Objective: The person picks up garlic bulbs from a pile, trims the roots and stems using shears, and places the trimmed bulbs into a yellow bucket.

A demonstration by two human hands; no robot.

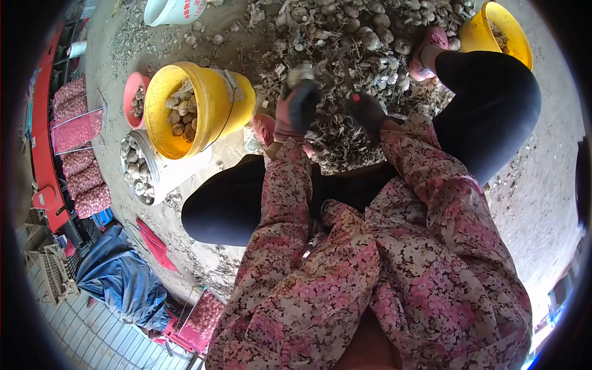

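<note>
My left hand, in a pink and dark glove, is closed around a pale garlic bulb, which is smeared by motion. My right hand, in a dark glove, grips a thin dark tool with a red mark. The tool points away from me over the garlic, and its exact kind is unclear. Beneath and beyond both hands spreads a big heap of garlic bulbs with dry stalks and trimmings. Both hands are apart, between my bent knees.
Left of my hands, a tilted yellow bucket holds garlic bulbs. Beside it stand a white bucket of garlic and a pink bucket. Another yellow bucket sits far right. Red net sacks and a blue tarp lie left.
</note>
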